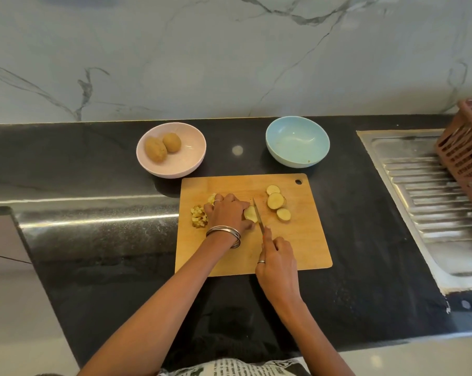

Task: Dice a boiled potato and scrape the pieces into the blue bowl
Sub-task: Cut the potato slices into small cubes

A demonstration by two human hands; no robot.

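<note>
Left hand (pixel 227 213) fingers pinning potato slice (pixel 250 213); right hand (pixel 277 263) gripping knife (pixel 258 217) (blade touching slice).

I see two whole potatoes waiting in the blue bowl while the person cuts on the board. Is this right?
Not quite. In the head view the two whole potatoes lie in the pink bowl; the blue bowl holds none. The person does cut on the board.

Blue bowl (pixel 297 145), pink bowl (pixel 171 153) w/ tan potatoes (pixel 163 146); black counter (pixel 94 147).
</note>
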